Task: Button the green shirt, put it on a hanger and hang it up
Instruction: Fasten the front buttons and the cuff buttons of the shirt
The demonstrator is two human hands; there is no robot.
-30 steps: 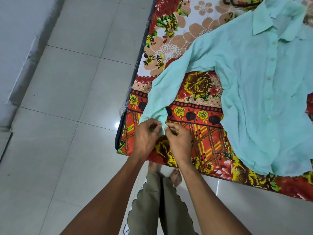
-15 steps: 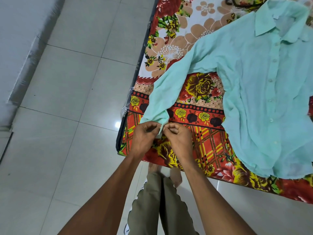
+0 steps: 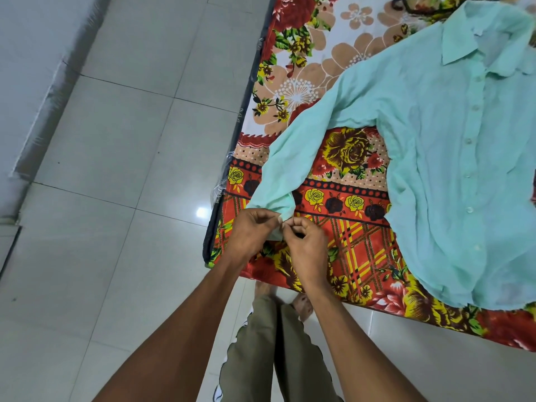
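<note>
Currently I log the buttoning step, at the sleeve cuff (image 3: 280, 224) rather than the front: the green shirt (image 3: 452, 158) lies spread face-up on the bed (image 3: 356, 250), its front placket looking closed down the button row, though I cannot confirm every button. Its near sleeve runs out to the bed's corner, where the left hand (image 3: 251, 231) and right hand (image 3: 308, 242) meet at the cuff. Both sets of fingers are curled and pinched on the cuff fabric, tips touching; the button itself is hidden between them. I judge the next move calls for pushing the button through its hole, then checking the other cuff. A dark hanger (image 3: 406, 4) seems to sit at the bed's far edge, just beyond the collar.
</note>
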